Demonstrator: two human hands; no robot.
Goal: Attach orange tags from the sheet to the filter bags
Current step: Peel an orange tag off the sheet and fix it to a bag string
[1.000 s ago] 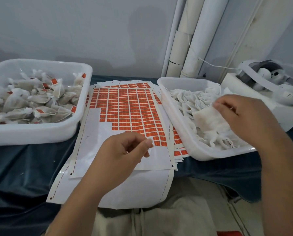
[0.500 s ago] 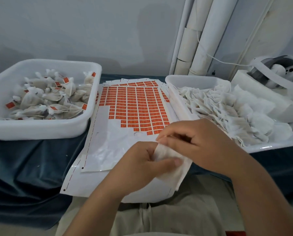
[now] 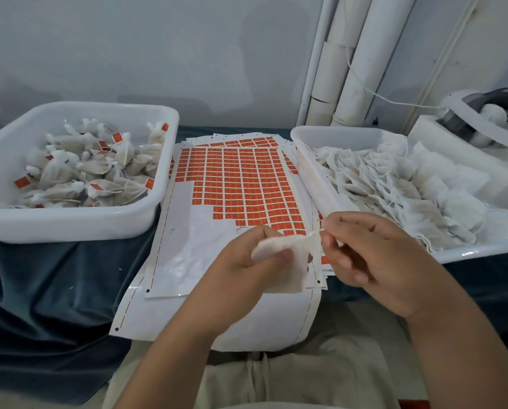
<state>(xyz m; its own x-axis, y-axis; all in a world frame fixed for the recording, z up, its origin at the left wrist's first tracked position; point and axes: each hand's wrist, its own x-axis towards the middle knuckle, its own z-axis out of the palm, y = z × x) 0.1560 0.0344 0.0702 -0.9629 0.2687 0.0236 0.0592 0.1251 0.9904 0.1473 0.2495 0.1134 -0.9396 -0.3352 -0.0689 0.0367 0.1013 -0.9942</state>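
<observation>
While your left hand (image 3: 241,267) grips the white filter bag (image 3: 285,261) between thumb and fingers, your right hand (image 3: 368,255) pinches the bag's string (image 3: 317,232) just beside it, the hands close together. The sheet of orange tags (image 3: 241,184) lies directly beyond both hands; the bin of tagged bags (image 3: 69,224) sits beyond your left hand, the bin of untagged bags (image 3: 350,137) beyond your right.

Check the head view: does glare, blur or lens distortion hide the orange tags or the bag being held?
Head view: soft, even light, no hard shadows; mild glare on the bare glossy white backing sheet; small orange rectangular tags are distinct; wide-angle distortion tilts the white wall pipes; the white fabric filter bag, left hand and right hand look slightly soft.
</observation>
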